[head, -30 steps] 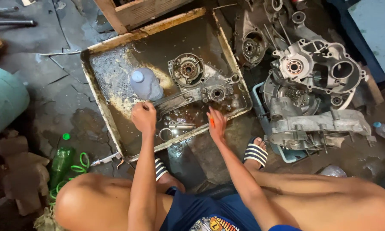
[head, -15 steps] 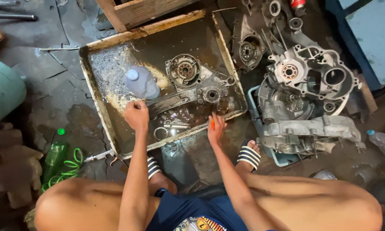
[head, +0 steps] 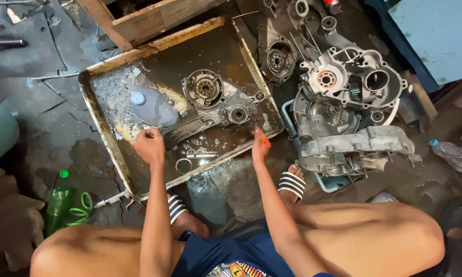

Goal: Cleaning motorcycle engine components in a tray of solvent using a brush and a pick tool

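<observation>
A dirty metal tray (head: 102,128) lies on the floor with dark liquid in it. In the tray lie a round engine part (head: 204,88), a long engine cover (head: 210,120) and a clear plastic bottle (head: 151,107) on its side. My left hand (head: 150,146) is closed over the tray's near part, beside the bottle and the cover's end; what it grips is hidden. My right hand (head: 260,146) rests at the tray's right near corner, holding a small orange tool (head: 265,139). A metal ring (head: 184,165) lies in the tray between my hands.
Grey engine cases (head: 351,107) are piled on the right, with another cover (head: 278,60) behind. A green bottle (head: 59,200) and green cord (head: 79,210) lie at the left, a clear bottle (head: 454,156) at far right. Wooden planks (head: 149,20) border the tray's far side. My sandalled feet (head: 291,182) are near the tray.
The view has shifted slightly. My right hand has moved right along the tray's near edge to its corner. My left hand stays by the bottle.
</observation>
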